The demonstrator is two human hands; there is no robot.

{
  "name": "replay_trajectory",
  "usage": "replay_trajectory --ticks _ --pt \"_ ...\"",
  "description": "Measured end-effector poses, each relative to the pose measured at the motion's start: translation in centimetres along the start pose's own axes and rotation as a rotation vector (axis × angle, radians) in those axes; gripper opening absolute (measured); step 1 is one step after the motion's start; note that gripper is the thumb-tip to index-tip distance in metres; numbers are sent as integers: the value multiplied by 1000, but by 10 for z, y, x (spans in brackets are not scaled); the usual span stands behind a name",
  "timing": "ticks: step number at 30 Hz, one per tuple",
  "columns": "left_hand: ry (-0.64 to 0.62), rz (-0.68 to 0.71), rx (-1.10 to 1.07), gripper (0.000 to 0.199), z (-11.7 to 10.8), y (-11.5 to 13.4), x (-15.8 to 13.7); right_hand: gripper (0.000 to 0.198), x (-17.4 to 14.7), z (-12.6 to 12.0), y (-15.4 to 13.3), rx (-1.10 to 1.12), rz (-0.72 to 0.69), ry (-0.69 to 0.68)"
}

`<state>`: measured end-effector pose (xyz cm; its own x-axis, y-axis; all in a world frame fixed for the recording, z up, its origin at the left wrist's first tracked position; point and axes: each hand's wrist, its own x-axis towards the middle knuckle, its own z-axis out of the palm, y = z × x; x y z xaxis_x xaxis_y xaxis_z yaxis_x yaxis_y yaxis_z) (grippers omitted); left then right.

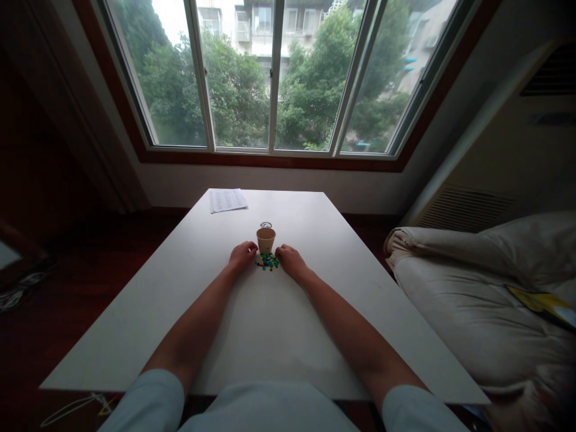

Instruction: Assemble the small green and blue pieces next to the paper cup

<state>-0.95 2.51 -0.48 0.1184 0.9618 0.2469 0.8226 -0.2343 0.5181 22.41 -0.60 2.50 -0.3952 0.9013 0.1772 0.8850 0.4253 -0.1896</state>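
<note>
A light brown paper cup (266, 241) stands upright on the white table (270, 336). Just in front of it lies a loose pile of small green, blue and yellow pieces (269, 261), too small to name. My left hand (243, 255) rests at the left of the cup and pile with its fingers curled in. On the other side, my right hand (290, 259) is closed, its fingertips at the pile's right edge. Whatever either hand pinches is hidden or too small to see. The inside bottom of the cup does not show.
Behind the cup lies a small dark, ring-like item (266, 225). Printed sheets of paper (228, 200) sit at the table's far left corner. A beige sofa (450, 294) stands to the right, and a window (270, 78) is beyond the table.
</note>
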Motion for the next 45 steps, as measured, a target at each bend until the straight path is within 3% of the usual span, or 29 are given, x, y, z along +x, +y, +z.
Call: replay_trajectory --ticks 11,23,32,38,45 --pt "-9 -19 11 22 -1 3 0 23 -3 -2 -4 -62 4 13" --pt "-20 -25 12 22 -4 6 -1 27 -2 -4 -1 36 66 32" --pt "-28 -39 13 21 -5 8 -2 20 6 -7 6 240 91 182" --pt "-23 -24 12 21 -7 10 -3 20 22 -19 16 590 159 357" --pt "-14 -11 6 22 -4 7 -3 26 54 -34 10 831 130 413"
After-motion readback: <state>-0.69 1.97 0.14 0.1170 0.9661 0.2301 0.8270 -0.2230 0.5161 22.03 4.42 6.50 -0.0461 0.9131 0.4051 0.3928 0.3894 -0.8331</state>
